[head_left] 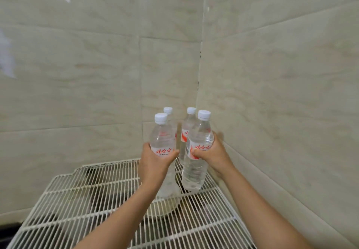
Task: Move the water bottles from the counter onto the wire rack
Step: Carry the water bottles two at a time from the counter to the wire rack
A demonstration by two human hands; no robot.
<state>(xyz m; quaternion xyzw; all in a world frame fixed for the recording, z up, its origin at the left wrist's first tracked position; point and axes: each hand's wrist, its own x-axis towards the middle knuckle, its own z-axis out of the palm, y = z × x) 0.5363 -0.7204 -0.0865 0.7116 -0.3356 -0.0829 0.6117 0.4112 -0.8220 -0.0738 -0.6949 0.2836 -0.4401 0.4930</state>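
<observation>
My left hand (155, 161) grips a clear water bottle (162, 137) with a white cap and a red-and-white label, upright over the white wire rack (81, 194). My right hand (211, 151) holds a second such bottle (196, 163), tilted slightly, its base just above or touching the rack near the right wall. Behind them, in the corner, stand two more bottles: the back left bottle (168, 112), mostly hidden, and the back right bottle (187, 126).
Glossy beige tiled walls (272, 93) meet in a corner right behind the bottles. A pale round bowl-like shape (165, 208) and dark surface show beneath the rack wires. The rack's left and near parts hold nothing.
</observation>
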